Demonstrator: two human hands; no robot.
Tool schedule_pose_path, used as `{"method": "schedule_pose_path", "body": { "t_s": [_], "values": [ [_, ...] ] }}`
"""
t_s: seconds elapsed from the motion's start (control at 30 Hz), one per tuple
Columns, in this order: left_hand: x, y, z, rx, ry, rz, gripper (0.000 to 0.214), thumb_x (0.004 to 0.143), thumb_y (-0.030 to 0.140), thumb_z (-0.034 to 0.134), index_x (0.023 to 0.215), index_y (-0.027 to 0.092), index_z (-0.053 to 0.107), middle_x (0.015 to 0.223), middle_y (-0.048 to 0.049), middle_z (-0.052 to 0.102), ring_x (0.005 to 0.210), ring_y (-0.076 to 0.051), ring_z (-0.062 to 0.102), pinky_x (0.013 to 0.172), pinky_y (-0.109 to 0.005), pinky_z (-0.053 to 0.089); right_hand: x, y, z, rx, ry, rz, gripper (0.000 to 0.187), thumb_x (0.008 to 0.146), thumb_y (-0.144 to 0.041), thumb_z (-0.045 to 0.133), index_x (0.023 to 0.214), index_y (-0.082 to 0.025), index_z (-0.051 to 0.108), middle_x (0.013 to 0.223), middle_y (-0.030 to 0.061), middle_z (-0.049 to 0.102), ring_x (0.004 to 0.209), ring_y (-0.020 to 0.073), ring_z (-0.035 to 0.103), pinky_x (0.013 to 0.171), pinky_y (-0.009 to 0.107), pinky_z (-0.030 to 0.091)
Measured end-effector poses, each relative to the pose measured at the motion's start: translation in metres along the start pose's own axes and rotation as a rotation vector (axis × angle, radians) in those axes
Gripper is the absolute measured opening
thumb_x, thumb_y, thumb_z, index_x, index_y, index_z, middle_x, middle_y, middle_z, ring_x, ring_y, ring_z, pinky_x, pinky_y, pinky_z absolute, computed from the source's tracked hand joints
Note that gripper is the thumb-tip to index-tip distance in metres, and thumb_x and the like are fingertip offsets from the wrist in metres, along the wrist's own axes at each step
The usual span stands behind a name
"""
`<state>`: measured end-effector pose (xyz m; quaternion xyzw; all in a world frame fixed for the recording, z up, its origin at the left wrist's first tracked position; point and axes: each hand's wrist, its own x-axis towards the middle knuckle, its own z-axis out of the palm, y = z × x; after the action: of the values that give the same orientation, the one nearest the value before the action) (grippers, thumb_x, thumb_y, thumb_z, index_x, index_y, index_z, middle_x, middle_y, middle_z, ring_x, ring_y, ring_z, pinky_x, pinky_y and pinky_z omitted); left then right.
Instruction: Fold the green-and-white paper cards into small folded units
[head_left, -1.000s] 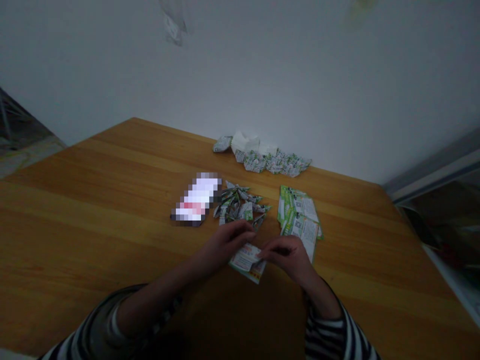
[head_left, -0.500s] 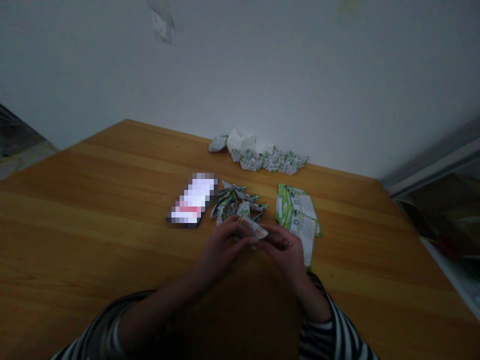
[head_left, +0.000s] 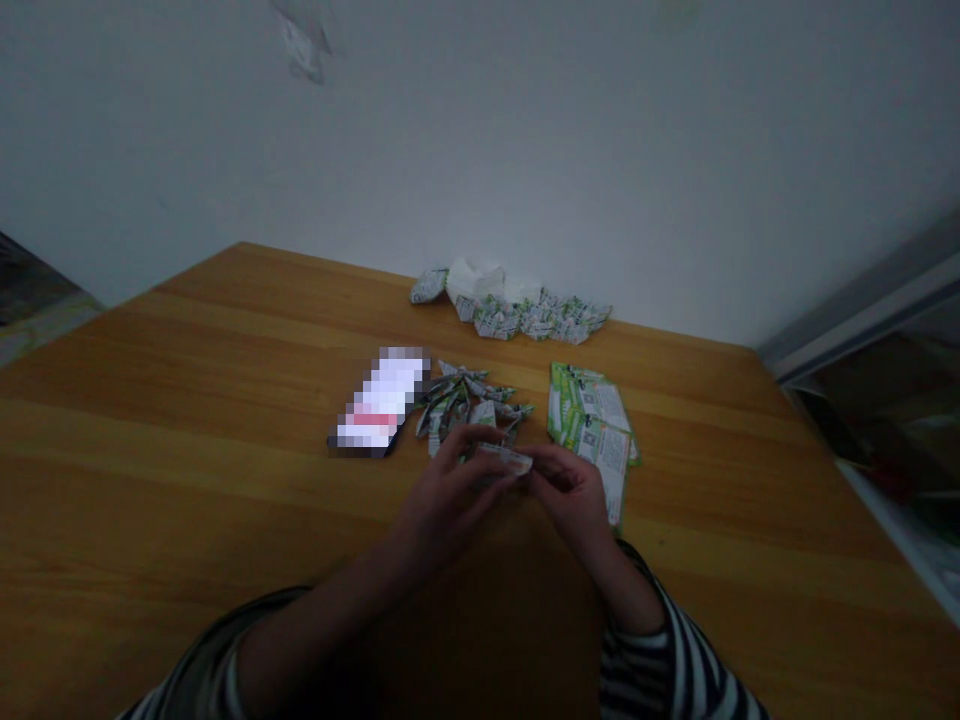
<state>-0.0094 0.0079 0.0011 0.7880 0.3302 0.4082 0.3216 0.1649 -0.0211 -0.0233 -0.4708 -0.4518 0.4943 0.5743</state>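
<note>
Between my two hands is a small folded piece of printed paper (head_left: 507, 460), pale with orange print, its upper face tilted. My left hand (head_left: 456, 490) grips its left part with the fingers above and the thumb below. At its right end, my right hand (head_left: 568, 488) pinches it with thumb and fingertips. Just beyond my left hand lies a loose pile of folded paper pieces (head_left: 480, 395), grey and green with pointed ends. Behind my right hand rests a stack of flat green-and-white printed sheets (head_left: 592, 415), partly covered by that hand.
A lit phone (head_left: 382, 400), its screen blurred out, lies left of the pile on the wooden table (head_left: 225, 430). Along the wall stands a row of joined folded-paper pieces (head_left: 525, 315) with white tissue (head_left: 474, 278) behind. Dark shelving (head_left: 892, 420) is at the right.
The held folded paper has tilted, so its printed face shows as a thinner strip. My left fingers have shifted over it. The whole view has moved slightly.
</note>
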Motion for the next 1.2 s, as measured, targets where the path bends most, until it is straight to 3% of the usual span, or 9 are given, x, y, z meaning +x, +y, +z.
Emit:
{"method": "schedule_pose_path", "body": {
  "t_s": [0.2,0.37,0.57,0.9,1.2],
  "values": [
    [0.004,0.003,0.0,-0.109,0.044,-0.111,0.01,0.087,0.021,0.061,0.081,0.02,0.069,0.104,-0.0047,0.061,0.097,-0.017,0.06,0.084,-0.031,0.048,-0.003,-0.002,0.0,-0.212,0.079,-0.087,0.007,0.072,-0.024,0.076,0.078,-0.023,0.077,0.076,0.0032,0.077,0.068,0.0188,0.071,0.065,0.03,0.058],
    [0.003,0.007,0.002,-0.126,0.051,-0.201,0.012,0.087,0.021,0.062,0.079,0.019,0.071,0.103,-0.0062,0.063,0.089,-0.016,0.06,0.077,-0.028,0.05,-0.003,-0.001,0.006,-0.117,0.151,0.015,0.009,0.066,-0.025,0.079,0.066,-0.02,0.072,0.066,0.0024,0.074,0.059,0.0166,0.068,0.057,0.026,0.055],
    [0.004,0.006,0.005,-0.125,0.086,-0.114,0.011,0.086,0.017,0.062,0.079,0.018,0.071,0.092,-0.0054,0.065,0.083,-0.015,0.062,0.07,-0.025,0.051,0.0,0.001,0.005,-0.009,0.155,0.079,0.016,0.062,-0.025,0.081,0.067,-0.019,0.068,0.065,0.0005,0.074,0.059,0.0148,0.068,0.057,0.024,0.053],
    [0.0,0.003,0.006,-0.049,0.098,-0.009,0.01,0.084,0.013,0.064,0.082,0.019,0.072,0.103,-0.0066,0.065,0.09,-0.015,0.065,0.072,-0.026,0.056,0.002,0.0,0.004,-0.072,0.236,0.106,0.019,0.058,-0.025,0.081,0.057,-0.019,0.063,0.053,-0.0003,0.069,0.05,0.0149,0.064,0.05,0.024,0.051],
    [0.002,0.003,0.008,-0.044,0.165,-0.082,0.009,0.082,0.015,0.067,0.083,0.02,0.074,0.096,-0.0061,0.068,0.086,-0.015,0.066,0.071,-0.027,0.055,0.006,-0.001,0.005,0.046,0.155,0.167,0.022,0.055,-0.028,0.084,0.057,-0.018,0.063,0.063,0.0017,0.073,0.058,0.015,0.067,0.057,0.025,0.053]
  ]
}}
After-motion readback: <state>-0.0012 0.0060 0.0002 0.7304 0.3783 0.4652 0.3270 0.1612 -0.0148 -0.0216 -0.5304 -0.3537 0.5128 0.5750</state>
